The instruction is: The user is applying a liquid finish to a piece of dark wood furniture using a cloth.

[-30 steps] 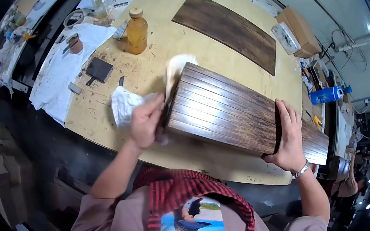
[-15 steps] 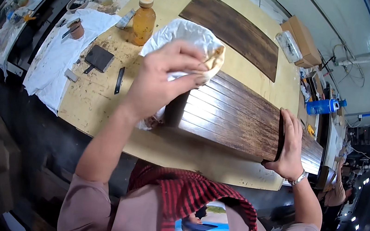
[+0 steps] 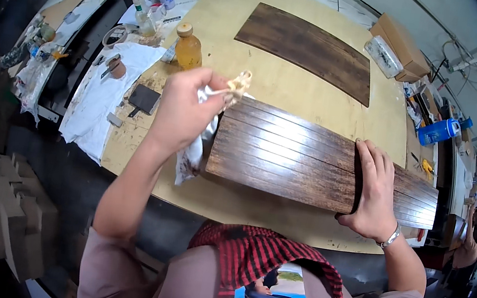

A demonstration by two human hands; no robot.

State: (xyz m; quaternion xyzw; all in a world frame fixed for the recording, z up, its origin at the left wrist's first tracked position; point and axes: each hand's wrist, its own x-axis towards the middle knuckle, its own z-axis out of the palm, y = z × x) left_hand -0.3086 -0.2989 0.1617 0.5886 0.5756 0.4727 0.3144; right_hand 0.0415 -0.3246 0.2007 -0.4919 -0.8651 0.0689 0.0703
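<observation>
My left hand point(image 3: 190, 103) pinches a white cloth point(image 3: 191, 158). Its bunched, yellow-stained tip pokes out above my fingers, and the rest hangs beside the left end of a dark brown grooved wooden board point(image 3: 286, 149). That board is long and glossy, with light glaring off its left half and right end. My right hand point(image 3: 374, 191) grips it right of the middle, fingers over the top face and thumb at the near edge. Beyond my left hand stands a bottle of amber liquid point(image 3: 188, 49). A second dark wooden panel point(image 3: 311, 53) lies flat farther back.
Left on the stained worktable point(image 3: 183, 202) are a white sheet point(image 3: 96, 109), a dark square pad point(image 3: 144, 99), a small grey block point(image 3: 114, 119) and several bottles. At the right are a cardboard box point(image 3: 405, 47), a clear plastic package point(image 3: 383, 56) and a blue bottle point(image 3: 438, 132).
The cloth, spread out above the board's left end before, now hangs gathered beside it. My left hand has shifted left off the board. My right hand keeps its hold.
</observation>
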